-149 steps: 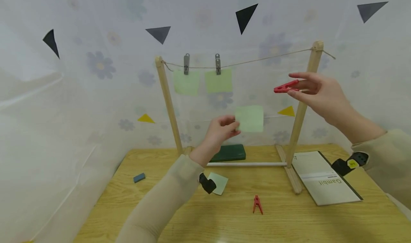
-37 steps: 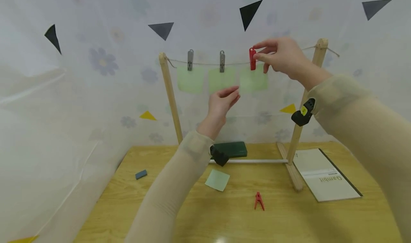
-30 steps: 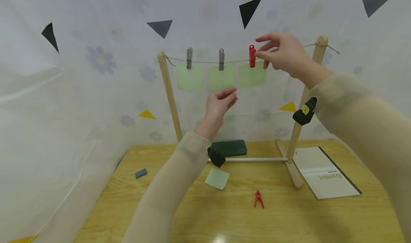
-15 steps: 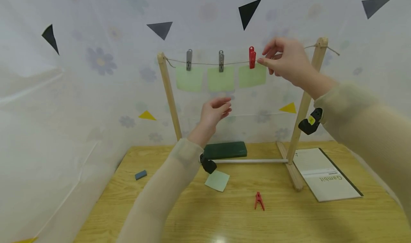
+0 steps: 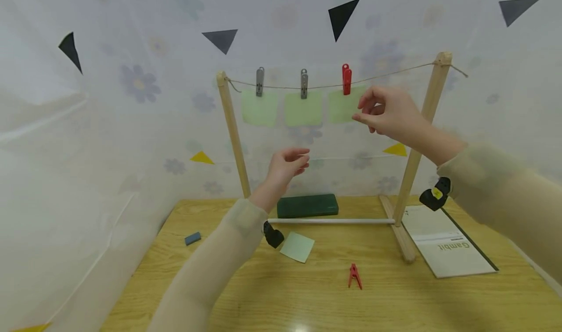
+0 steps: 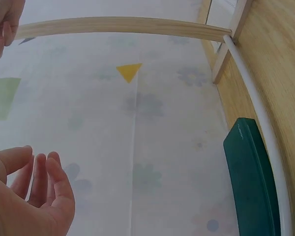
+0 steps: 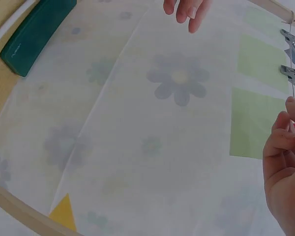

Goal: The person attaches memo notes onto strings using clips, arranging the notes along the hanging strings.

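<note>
Three pale green notes hang from a string (image 5: 395, 72). Grey clothespins (image 5: 260, 82) hold the left note (image 5: 259, 109) and the middle note (image 5: 303, 110); a red clothespin (image 5: 347, 80) holds the right note (image 5: 340, 107), slightly tilted. My right hand (image 5: 391, 112), fingers loosely bent and holding nothing, is at that note's right edge in the head view; whether it touches is unclear. Lower and to the left, my left hand (image 6: 34, 196) hovers with relaxed, parted fingers and nothing in them. On the table lie another green note (image 5: 297, 247) and a second red clothespin (image 5: 354, 276).
Two wooden posts, left (image 5: 233, 137) and right (image 5: 423, 127), carry the string, with a white rod (image 5: 333, 221) low between them. Behind the rod lies a dark green case (image 5: 307, 205). A notebook (image 5: 448, 246) is at right, a small blue block (image 5: 192, 238) at left.
The right hand brought the red clothespin up to the string, let go of it, and moved down and right. The left hand released its note, now hanging, and sank down and left.
</note>
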Tool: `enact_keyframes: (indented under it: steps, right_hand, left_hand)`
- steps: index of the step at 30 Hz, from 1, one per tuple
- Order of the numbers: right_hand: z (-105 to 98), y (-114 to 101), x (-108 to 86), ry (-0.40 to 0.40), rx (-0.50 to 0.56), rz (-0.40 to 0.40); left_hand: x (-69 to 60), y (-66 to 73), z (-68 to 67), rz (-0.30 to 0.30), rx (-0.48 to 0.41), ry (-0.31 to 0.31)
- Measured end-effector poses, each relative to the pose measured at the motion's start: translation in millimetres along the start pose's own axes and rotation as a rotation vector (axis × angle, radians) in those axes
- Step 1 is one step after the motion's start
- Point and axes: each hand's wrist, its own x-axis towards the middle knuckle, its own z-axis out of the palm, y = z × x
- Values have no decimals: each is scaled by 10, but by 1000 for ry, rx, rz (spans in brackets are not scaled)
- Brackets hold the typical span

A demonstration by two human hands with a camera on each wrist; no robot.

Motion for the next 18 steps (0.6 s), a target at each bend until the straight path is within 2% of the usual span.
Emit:
enact_keyframes:
  steps: [7, 13, 18]
  right_hand:
    - [121, 133, -210, -55, 16, 47]
    - [265, 272, -371, -108, 26, 29]
    - [425, 415, -521, -172, 34, 5]
  left_hand:
    - [-36, -163, -71, -27, 56, -14]
    - [-133, -306, -129, -59, 133, -51]
    - [-210, -482, -220, -73, 168, -70]
